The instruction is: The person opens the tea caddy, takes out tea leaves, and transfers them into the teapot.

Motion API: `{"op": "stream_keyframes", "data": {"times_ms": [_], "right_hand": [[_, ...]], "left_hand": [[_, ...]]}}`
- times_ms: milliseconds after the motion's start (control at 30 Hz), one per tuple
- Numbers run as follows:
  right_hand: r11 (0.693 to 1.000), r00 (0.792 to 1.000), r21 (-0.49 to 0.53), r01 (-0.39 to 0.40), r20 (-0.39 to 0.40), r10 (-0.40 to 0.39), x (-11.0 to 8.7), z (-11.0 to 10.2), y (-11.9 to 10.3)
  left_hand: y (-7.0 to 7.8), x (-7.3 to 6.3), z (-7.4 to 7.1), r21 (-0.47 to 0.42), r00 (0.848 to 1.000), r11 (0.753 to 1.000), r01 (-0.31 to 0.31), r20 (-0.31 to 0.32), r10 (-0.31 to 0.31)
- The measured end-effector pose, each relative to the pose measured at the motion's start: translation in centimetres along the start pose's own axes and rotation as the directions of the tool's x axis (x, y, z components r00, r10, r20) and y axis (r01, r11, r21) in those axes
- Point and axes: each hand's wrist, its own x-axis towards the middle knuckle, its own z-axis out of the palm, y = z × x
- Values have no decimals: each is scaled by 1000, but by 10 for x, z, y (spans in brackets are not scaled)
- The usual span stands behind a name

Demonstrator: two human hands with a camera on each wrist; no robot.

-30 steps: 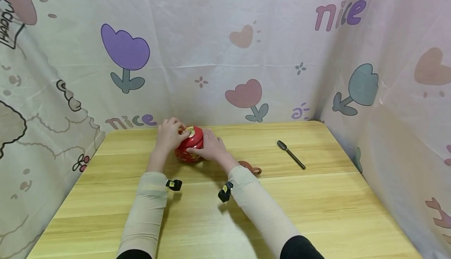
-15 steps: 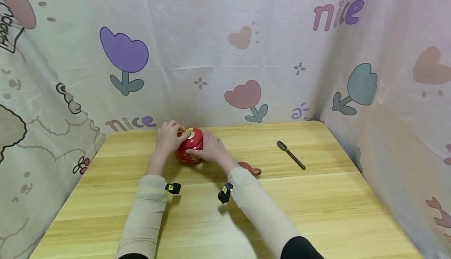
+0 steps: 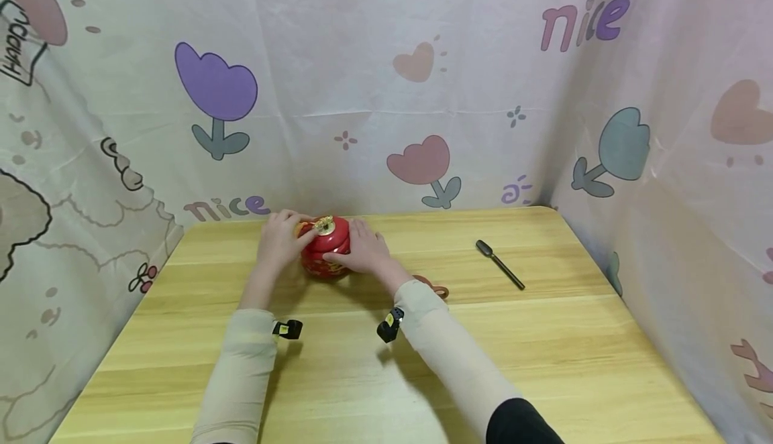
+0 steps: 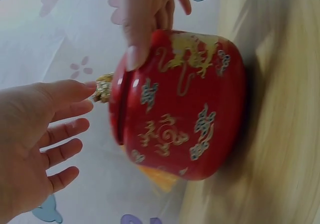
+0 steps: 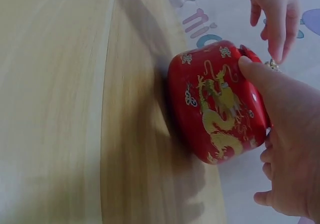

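Note:
A round red jar (image 3: 329,264) with gold dragon decoration and a lid stands near the table's back edge. Its lid carries a gold knob (image 4: 103,88). My left hand (image 3: 279,243) is left of the lid, fingers loosely spread; its thumb tip is at the knob, and whether it touches cannot be told. My right hand (image 3: 365,251) holds the jar from the right. In the right wrist view, its thumb lies at the lid's seam and its fingers are partly hidden behind the jar (image 5: 220,109). Something orange (image 4: 160,178) shows behind the jar in the left wrist view.
On the wooden table (image 3: 574,363), a dark tool (image 3: 500,264) with a flat, widened head lies to the right. A reddish-brown item with a loop handle (image 3: 441,292) is partly hidden by the right forearm. A printed cloth (image 3: 338,62) hangs behind the table.
My left hand has let go of the gold knob and shifted slightly left, its fingers spreading. More of the knob shows now. My right hand stays on the jar.

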Motion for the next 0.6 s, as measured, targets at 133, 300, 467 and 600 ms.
{"op": "stream_keyframes", "data": {"times_ms": [133,300,467,600], "right_hand": [[1000,1000,-12,17,17,-17,-7,-8,5],[999,999,-42,32,36,-31,-19,-21,10],[998,999,-48,42,22,-41,-32,-37,16],[998,999,-40,49,-11,-49,-42,-49,26]], "left_hand": [[0,-6,-9,-20,1000,1000,8,-8,-8],[2,-16,-18,-33,1000,999,19,-14,-19],[5,-23,-20,-76,999,997,18,-36,-21],[7,-27,-21,-98,998,995,28,-48,-33]]}}
